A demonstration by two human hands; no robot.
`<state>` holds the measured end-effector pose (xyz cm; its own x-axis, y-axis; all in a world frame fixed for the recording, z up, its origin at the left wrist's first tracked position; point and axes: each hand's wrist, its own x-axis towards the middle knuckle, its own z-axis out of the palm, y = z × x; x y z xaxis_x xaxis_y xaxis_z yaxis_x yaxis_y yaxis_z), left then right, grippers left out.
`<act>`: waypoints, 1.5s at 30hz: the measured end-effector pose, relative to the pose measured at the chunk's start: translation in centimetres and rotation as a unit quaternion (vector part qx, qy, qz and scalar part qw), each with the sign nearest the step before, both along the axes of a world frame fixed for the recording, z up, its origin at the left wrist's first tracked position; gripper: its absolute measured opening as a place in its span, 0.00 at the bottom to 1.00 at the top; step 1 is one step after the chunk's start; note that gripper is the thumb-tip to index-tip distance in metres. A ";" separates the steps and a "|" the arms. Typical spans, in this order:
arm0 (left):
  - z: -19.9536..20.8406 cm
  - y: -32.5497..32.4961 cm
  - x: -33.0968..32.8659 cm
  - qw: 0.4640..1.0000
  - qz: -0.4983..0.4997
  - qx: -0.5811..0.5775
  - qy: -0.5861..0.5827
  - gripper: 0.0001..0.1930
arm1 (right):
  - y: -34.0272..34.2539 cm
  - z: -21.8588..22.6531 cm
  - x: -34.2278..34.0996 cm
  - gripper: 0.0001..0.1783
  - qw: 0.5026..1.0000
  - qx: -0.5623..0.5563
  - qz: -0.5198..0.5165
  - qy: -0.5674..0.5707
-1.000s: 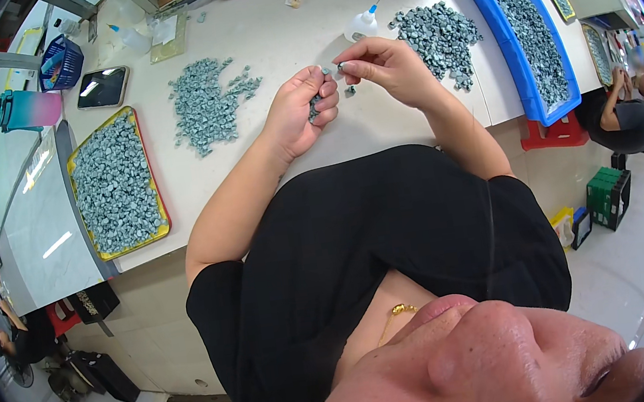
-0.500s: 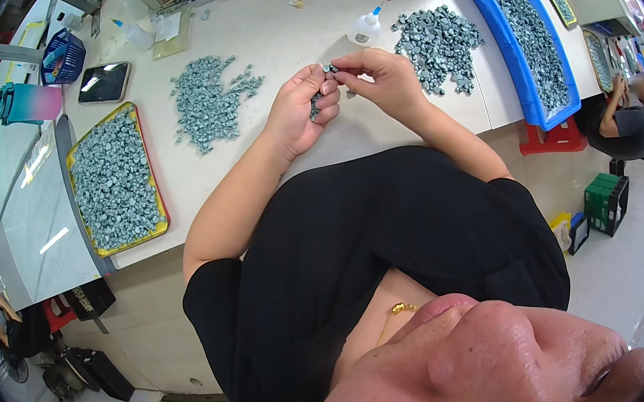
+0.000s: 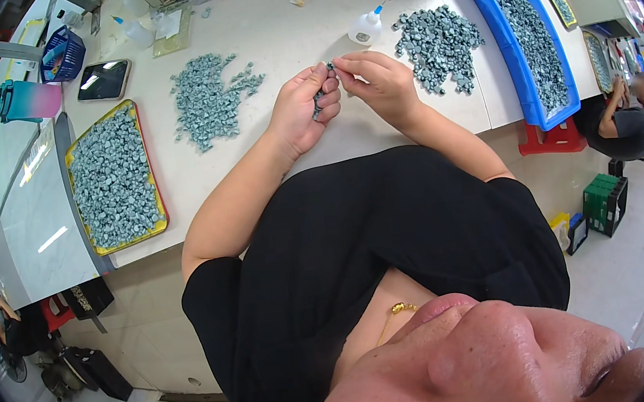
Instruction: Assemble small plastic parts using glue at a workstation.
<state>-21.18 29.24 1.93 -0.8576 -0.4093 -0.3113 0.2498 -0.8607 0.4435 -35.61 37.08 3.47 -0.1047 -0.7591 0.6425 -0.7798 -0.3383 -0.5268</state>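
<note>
A small grey-green part (image 3: 330,66) sits at upper centre of the frame, pinched between the fingertips of the left hand (image 3: 303,109) and the right hand (image 3: 377,82), above the white table (image 3: 269,31). The left hand's curled fingers also hold more such parts. A glue bottle (image 3: 365,28) stands just beyond; loose piles (image 3: 207,102) flank both hands.

head-worn fisheye, looking down — near worktable (image 3: 268,151)

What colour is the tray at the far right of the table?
Blue tray, filled with grey-green small parts; clear in the head view.
</note>
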 end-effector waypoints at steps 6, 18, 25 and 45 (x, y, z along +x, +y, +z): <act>0.3 0.3 0.1 0.999 0.011 -0.044 -0.005 0.09 | 0.2 -0.1 0.0 0.12 1.000 -0.016 0.004 0.015; 1.3 1.0 0.3 0.984 0.057 -0.163 -0.038 0.07 | -0.1 -0.8 0.2 0.11 0.996 -0.088 0.013 0.008; 1.7 0.9 0.4 0.991 0.048 -0.128 -0.008 0.08 | -0.3 0.0 0.4 0.10 0.995 -0.098 0.003 -0.009; 2.5 1.4 0.9 0.915 0.083 -0.378 -0.110 0.10 | 0.3 0.6 0.1 0.11 0.994 -0.009 0.020 -0.106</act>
